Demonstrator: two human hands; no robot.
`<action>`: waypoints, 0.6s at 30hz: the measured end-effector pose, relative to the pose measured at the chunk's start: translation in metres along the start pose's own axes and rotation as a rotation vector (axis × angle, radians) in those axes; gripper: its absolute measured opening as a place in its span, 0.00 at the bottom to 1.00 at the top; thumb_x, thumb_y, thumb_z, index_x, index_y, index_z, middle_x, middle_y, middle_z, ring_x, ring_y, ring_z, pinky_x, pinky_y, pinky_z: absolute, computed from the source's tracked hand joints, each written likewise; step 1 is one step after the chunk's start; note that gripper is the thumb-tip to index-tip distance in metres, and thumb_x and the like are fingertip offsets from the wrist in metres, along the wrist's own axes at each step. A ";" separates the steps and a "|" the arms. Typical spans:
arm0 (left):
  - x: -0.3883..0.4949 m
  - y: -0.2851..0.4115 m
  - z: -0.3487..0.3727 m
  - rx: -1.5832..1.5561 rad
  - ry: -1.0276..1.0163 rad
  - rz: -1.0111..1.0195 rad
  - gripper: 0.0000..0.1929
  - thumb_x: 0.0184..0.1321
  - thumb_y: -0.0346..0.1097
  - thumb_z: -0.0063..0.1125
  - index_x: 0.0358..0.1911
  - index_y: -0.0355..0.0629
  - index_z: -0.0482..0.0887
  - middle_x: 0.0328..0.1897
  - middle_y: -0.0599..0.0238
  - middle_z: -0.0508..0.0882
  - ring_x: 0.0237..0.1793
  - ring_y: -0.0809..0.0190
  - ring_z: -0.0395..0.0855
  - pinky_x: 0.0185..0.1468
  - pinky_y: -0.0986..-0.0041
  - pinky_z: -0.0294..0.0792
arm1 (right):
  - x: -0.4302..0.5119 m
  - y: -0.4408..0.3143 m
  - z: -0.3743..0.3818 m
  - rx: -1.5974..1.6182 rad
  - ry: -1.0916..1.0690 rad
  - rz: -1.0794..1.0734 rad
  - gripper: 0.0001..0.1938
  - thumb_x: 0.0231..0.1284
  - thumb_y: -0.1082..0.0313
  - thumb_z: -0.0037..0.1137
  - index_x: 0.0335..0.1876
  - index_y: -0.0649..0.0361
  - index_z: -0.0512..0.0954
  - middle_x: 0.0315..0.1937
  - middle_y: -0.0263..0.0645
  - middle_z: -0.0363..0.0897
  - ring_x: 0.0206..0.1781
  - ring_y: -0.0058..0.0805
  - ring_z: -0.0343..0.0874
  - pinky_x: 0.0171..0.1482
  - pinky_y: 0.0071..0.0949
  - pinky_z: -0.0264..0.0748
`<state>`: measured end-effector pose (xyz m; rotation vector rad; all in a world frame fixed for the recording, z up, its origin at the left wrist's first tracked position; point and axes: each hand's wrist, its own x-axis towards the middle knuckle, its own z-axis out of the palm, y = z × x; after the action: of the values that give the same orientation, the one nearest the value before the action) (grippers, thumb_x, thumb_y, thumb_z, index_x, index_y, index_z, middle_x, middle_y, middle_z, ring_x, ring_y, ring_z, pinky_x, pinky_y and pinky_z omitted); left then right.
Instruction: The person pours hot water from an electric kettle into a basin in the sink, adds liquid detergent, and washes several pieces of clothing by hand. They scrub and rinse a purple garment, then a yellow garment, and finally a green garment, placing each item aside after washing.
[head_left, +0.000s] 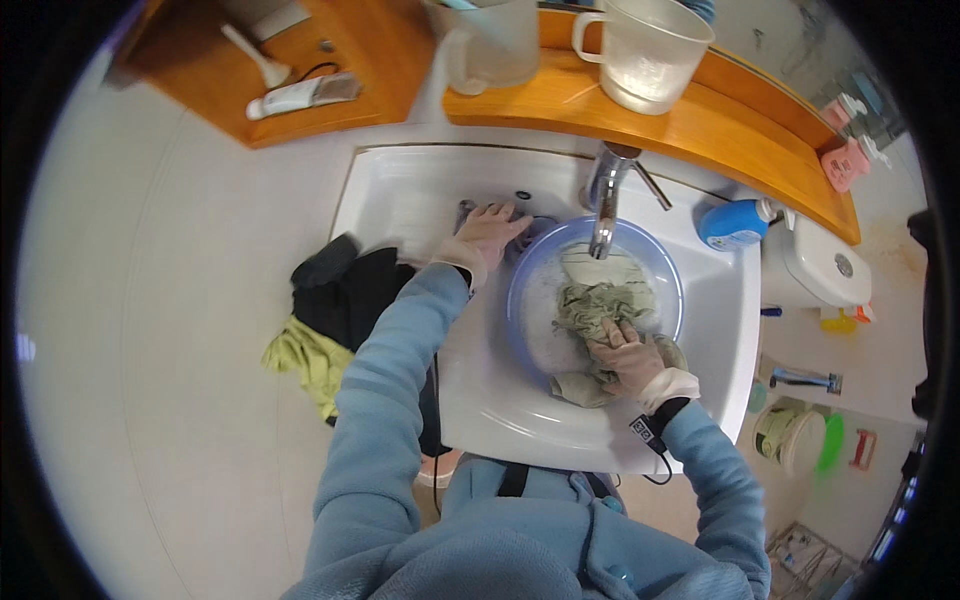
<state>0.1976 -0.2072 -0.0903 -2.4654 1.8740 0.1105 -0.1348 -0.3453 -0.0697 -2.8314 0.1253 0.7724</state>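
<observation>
A blue-rimmed plastic washbasin with sudsy water stands in the white sink. My right hand, in a thin translucent glove, lies over a wet, crumpled grey-green cloth in it. Part of the cloth hangs over the basin's near rim; whether the fingers grip it cannot be told. Beneath the cloth's far side shows a pale, lined surface. My left hand, gloved too, reaches to the sink's back left, fingers spread over a dark object mostly hidden under it.
A chrome faucet overhangs the basin. Dark clothes and a yellow-green garment drape the sink's left edge. A blue bottle stands at back right. Above, a wooden shelf holds a clear plastic mug. A cable hangs from my right wrist.
</observation>
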 end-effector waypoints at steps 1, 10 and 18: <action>0.008 0.002 0.012 0.031 0.012 0.053 0.35 0.58 0.32 0.61 0.73 0.51 0.67 0.73 0.50 0.69 0.73 0.45 0.65 0.75 0.55 0.58 | 0.006 0.003 0.008 0.019 0.000 0.018 0.40 0.48 0.55 0.70 0.73 0.35 0.68 0.81 0.47 0.50 0.78 0.57 0.58 0.67 0.60 0.67; 0.032 -0.009 0.019 -0.017 -0.026 -0.267 0.09 0.54 0.34 0.62 0.38 0.44 0.88 0.38 0.52 0.88 0.46 0.46 0.87 0.52 0.53 0.76 | 0.069 0.011 0.058 0.192 0.106 0.151 0.17 0.62 0.77 0.49 0.53 0.49 0.81 0.58 0.43 0.78 0.61 0.44 0.80 0.57 0.37 0.79; -0.057 -0.098 -0.060 -0.803 0.402 -0.563 0.18 0.53 0.28 0.64 0.50 0.38 0.84 0.43 0.48 0.87 0.44 0.42 0.84 0.52 0.55 0.75 | 0.081 0.056 0.110 1.007 0.271 -0.080 0.17 0.64 0.79 0.53 0.59 0.63 0.78 0.56 0.42 0.82 0.56 0.34 0.81 0.61 0.31 0.77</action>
<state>0.2790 -0.1313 -0.0264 -3.7078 1.2813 0.4474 -0.1264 -0.3787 -0.2135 -1.9311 0.3284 0.1849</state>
